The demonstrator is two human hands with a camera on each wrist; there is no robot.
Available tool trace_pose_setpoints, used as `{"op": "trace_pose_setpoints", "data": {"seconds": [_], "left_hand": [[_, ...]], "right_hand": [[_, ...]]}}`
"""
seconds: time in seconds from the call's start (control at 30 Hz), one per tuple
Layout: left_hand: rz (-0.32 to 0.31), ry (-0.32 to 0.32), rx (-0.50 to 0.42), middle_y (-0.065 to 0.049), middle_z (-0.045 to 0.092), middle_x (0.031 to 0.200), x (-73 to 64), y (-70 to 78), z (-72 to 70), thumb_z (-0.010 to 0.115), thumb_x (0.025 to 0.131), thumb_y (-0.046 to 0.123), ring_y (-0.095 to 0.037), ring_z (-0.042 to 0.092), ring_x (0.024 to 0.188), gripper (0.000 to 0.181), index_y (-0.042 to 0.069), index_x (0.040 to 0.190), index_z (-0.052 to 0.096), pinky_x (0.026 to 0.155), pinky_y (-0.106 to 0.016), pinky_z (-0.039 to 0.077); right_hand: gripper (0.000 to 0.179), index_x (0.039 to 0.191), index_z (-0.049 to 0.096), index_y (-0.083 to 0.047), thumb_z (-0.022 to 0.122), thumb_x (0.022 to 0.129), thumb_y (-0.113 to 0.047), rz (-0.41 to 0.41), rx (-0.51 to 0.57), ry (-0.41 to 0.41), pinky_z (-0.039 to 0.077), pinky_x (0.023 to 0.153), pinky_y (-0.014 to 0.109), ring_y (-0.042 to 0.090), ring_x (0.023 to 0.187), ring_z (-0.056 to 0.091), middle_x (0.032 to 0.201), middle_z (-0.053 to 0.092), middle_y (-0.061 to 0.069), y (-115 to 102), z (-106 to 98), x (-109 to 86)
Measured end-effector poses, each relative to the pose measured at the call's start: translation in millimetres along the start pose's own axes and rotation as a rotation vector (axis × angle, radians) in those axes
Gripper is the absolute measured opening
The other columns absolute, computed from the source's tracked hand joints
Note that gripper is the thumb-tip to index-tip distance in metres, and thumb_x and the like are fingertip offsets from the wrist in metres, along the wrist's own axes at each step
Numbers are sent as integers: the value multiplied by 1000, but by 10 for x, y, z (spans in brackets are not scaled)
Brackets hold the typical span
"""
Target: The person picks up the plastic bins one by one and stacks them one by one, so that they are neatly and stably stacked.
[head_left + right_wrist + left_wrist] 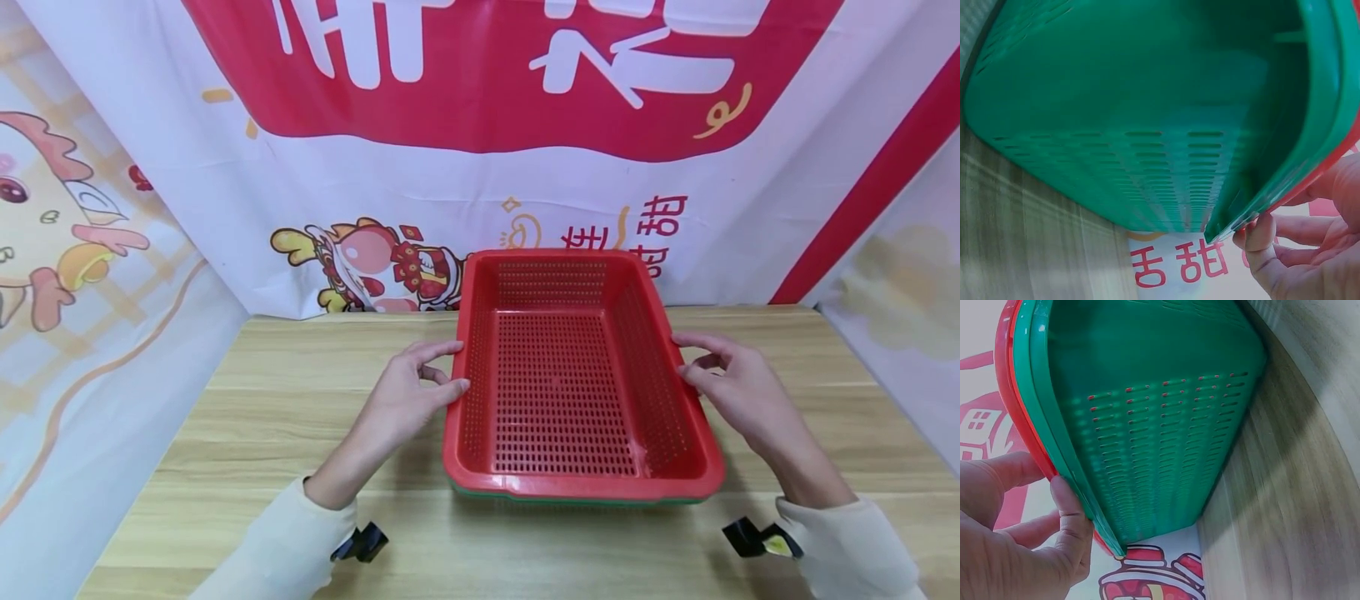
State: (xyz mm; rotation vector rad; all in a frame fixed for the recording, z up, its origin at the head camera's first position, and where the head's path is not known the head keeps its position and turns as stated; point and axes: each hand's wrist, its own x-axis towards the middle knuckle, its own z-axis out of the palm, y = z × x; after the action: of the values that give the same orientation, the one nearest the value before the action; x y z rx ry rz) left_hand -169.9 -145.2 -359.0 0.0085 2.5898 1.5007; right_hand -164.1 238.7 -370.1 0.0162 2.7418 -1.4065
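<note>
A red plastic basket (555, 383) with slotted sides and base sits nested inside a green basket (1147, 350). In the head view only a thin green edge shows below the red front rim. My left hand (408, 390) pinches the red rim at the left long side, thumb and fingertips on the edge. On the opposite side, my right hand (738, 390) pinches the rim in the same way. Both wrist views show the fingertips at the rims, with the green wall (1116, 75) below and standing on the table.
The wooden table (285, 400) extends to both sides of the baskets. Close behind them hangs a white and red printed cloth (390, 175), with further printed cloth (112, 333) on the left. A dark device (360, 543) is strapped at the left wrist, another (761, 537) at the right.
</note>
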Motion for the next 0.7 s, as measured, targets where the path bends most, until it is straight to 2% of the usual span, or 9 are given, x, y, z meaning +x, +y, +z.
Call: {"op": "trace_pose_setpoints", "data": {"seconds": [0.23, 0.57, 0.7], "left_hand": [[28, -9, 12, -9, 58, 140, 9, -25, -15, 77, 95, 18, -24, 68, 101, 52, 17, 145, 63, 68, -30, 62], [55, -7, 20, -5, 57, 142, 4, -97, -28, 76, 95, 22, -25, 67, 109, 52, 20, 145, 63, 77, -35, 65], [86, -22, 4, -7, 57, 144, -9, -133, -58, 75, 96, 23, -25, 67, 110, 52, 20, 146, 62, 80, -39, 65]], "right_hand": [[56, 156, 50, -10, 62, 104, -26, 7, -10, 7, 64, 68, 30, 26, 88, 70, 127, 66, 22, 18, 1, -19], [55, 154, 50, -9, 63, 104, -26, -4, -10, 10, 64, 68, 30, 25, 89, 70, 128, 65, 22, 16, -1, -16], [56, 155, 49, -10, 63, 104, -26, -5, 1, 2, 64, 69, 30, 22, 88, 71, 128, 65, 22, 28, -12, -19]]}}
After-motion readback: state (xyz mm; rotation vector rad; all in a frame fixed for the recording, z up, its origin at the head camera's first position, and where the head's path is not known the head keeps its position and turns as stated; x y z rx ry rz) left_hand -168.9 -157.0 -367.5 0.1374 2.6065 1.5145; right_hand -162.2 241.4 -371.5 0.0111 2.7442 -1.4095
